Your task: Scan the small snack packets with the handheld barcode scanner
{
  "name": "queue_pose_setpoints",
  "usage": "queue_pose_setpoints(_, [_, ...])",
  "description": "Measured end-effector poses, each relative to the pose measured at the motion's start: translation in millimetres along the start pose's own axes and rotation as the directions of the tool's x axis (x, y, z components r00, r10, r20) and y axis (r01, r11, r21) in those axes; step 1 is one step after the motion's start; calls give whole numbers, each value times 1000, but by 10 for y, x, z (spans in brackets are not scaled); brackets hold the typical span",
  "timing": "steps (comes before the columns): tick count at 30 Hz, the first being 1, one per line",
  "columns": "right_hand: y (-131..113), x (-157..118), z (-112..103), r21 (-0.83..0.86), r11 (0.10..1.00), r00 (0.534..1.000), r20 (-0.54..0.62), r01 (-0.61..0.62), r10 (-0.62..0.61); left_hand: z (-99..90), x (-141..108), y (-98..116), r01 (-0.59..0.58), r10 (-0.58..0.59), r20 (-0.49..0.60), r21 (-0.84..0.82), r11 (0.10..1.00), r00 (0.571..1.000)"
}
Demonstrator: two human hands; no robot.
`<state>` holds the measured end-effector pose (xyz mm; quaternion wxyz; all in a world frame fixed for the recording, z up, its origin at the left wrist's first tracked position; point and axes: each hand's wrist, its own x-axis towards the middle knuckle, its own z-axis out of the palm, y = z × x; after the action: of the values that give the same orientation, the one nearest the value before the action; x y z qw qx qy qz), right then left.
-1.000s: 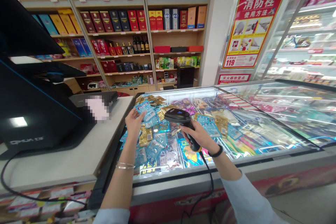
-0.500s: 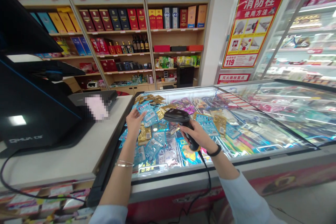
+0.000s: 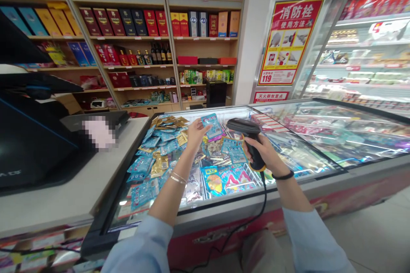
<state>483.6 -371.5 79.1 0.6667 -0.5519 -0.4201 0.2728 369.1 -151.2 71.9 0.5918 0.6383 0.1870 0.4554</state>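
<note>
Between the thumb and fingers of my left hand (image 3: 197, 133) is a small blue snack packet (image 3: 211, 126), held up over the freezer's glass top (image 3: 272, 153). My right hand (image 3: 261, 151) is wrapped round the handle of a black barcode scanner (image 3: 244, 126), whose head points left toward the packet. A gap separates scanner and packet. On the glass to the left lies a heap of blue packets (image 3: 142, 164) and gold packets (image 3: 159, 164). A few more blue packets (image 3: 233, 149) lie near the scanner, partly behind my right hand.
A black checkout machine (image 3: 35, 136) stands on the white counter (image 3: 64, 187) at left. The scanner's cable (image 3: 238, 223) hangs down the freezer front. Behind are shelves of boxes (image 3: 131, 21), a fire-hydrant poster (image 3: 291, 42) and a lit display fridge (image 3: 368, 59) at right.
My left hand has moved right with a blue packet, away from the heap. The scanner in my right hand has also shifted right and slightly up. The whole view has turned a little.
</note>
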Motion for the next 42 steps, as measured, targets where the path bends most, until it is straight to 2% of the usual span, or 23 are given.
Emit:
queue_pose_setpoints(6, [34,-196,-530,71,997,977,-210,-26,41,850,-114,-316,166,-169,145,31,986,975])
queue_pose_setpoints(10, [130,-284,-813,96,995,954,-296,-28,55,1162,-221,-560,222,-245,183,139,965,952])
queue_pose_setpoints(12, [208,-315,-930,107,994,941,-332,-37,71,1224,-273,-673,190,-236,190,232,954,953])
queue_pose_setpoints(15, [357,-353,-1062,122,990,921,-374,-70,111,1251,-360,-805,22,-140,222,462,887,965])
queue_pose_setpoints(18, [508,-381,-1133,114,988,911,-390,-100,137,1274,-449,-868,-163,-38,255,715,680,966])
queue_pose_setpoints(21, [618,-389,-1151,113,986,909,-386,-120,155,1319,-509,-868,-225,-7,262,842,491,965])
queue_pose_setpoints(23, [654,-384,-1145,113,984,905,-390,-137,171,1344,-528,-856,-223,-25,261,867,445,965])
queue_pose_setpoints(27, [653,-374,-1120,113,983,901,-393,-148,181,1344,-544,-856,-236,-43,283,865,443,958])
queue_pose_setpoints(32, [598,-353,-1080,122,986,915,-373,-117,154,1217,-462,-826,-247,2,283,830,500,959])
queue_pose_setpoints(35, [530,-322,-999,128,987,927,-349,-99,138,971,-290,-698,-248,57,257,813,528,965])
queue_pose_setpoints(38, [432,-274,-834,135,987,941,-315,-84,123,512,-72,-506,-283,161,232,793,540,959])
queue_pose_setpoints(42, [313,-163,-510,113,991,963,-250,-74,100,-367,124,-265,-294,270,169,788,540,948])
